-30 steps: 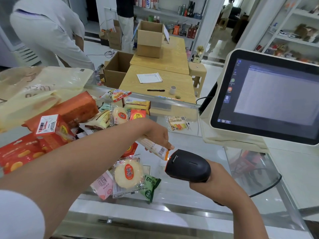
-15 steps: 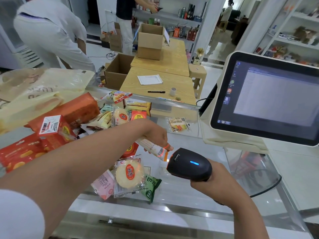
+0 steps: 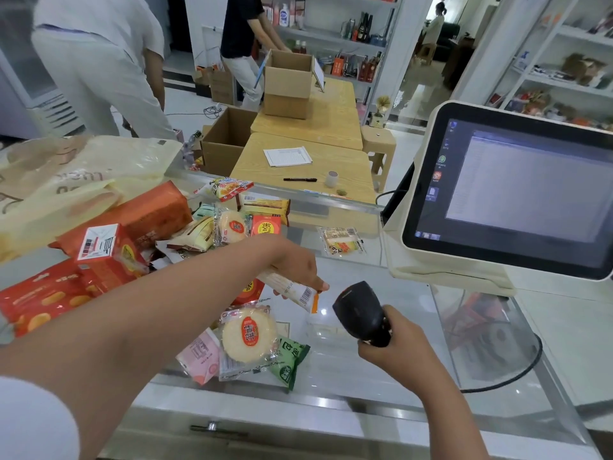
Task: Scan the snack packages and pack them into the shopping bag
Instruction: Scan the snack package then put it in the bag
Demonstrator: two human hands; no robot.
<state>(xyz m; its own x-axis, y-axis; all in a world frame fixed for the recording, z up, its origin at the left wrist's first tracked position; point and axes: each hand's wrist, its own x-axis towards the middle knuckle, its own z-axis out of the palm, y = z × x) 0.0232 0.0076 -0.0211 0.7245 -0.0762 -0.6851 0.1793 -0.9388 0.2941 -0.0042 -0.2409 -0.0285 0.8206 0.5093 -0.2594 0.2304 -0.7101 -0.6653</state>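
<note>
Left hand (image 3: 295,265): pinches snack stick (image 3: 292,288), barcode end toward 4 o'clock | Right hand (image 3: 396,343): grips scanner (image 3: 360,310), just beside stick | Shopping bag (image 3: 76,180): 10 o'clock on table (image 3: 381,370)

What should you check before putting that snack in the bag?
1. Left hand grips the snack stick: ok.
2. Its barcode faces up, uncovered: ok.
3. Right hand holds the scanner: ok.
4. Scanner points at the barcode: ok.
5. Scan registered on the screen: cannot tell.
6. Shopping bag mouth open: cannot tell.
</note>
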